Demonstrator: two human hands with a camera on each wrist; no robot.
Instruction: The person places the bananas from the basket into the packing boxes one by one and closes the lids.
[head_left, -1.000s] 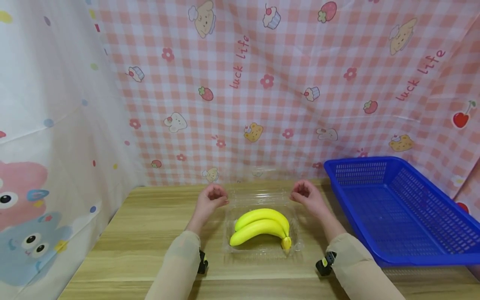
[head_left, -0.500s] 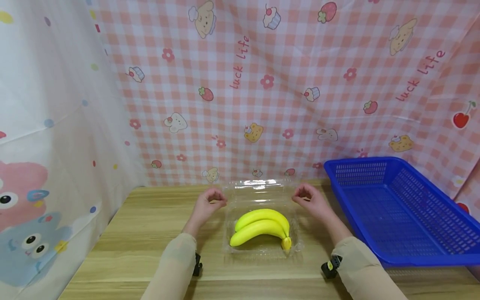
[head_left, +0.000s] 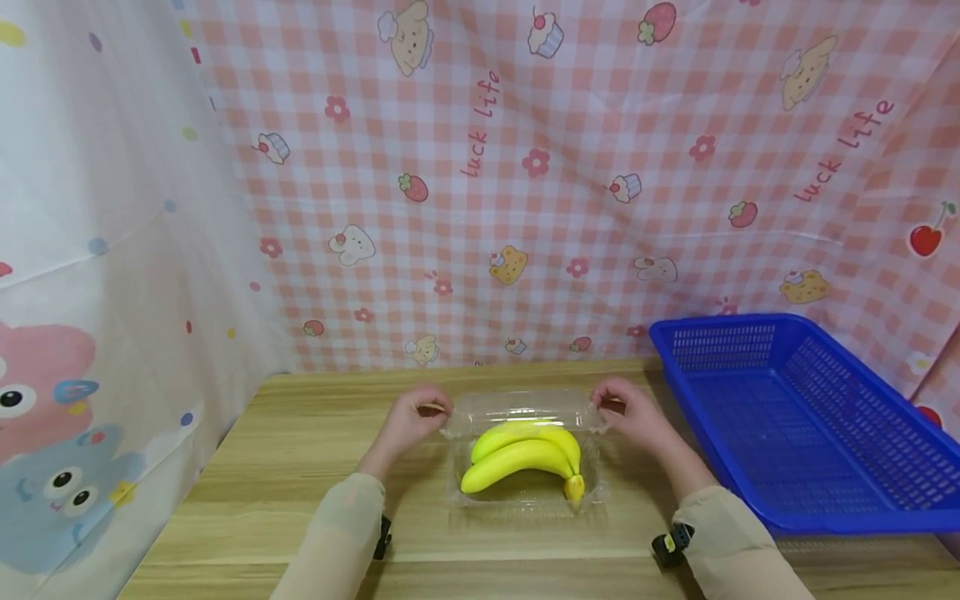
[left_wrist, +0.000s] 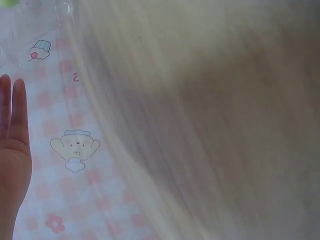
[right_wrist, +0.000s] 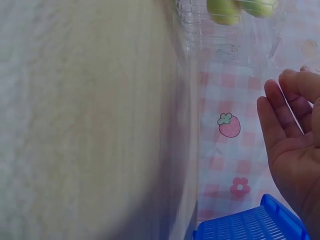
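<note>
A clear plastic clamshell box [head_left: 454, 479] sits on the wooden table, and two joined yellow bananas [head_left: 517, 457] lie in its base. Its hinged lid [head_left: 517, 407] slants over the back part of the bananas. My left hand [head_left: 412, 419] pinches the lid's left edge between thumb and fingers. Opposite it, my right hand [head_left: 636, 419] pinches the right edge in the same way. The right wrist view has the right hand [right_wrist: 297, 135] with thumb and forefinger close together near the clear plastic. Only part of the left hand [left_wrist: 15, 150] enters the left wrist view.
A large blue plastic basket [head_left: 787, 442] stands on the right side of the wooden table [head_left: 300, 475], near the right forearm. Behind the table hangs a pink checked curtain [head_left: 525, 208]; a white printed curtain [head_left: 150, 275] hangs at the left.
The lid's raised edge has swung down and forward, from up against the curtain to low over the bananas. Both hands have moved with it and drifted slightly apart.
</note>
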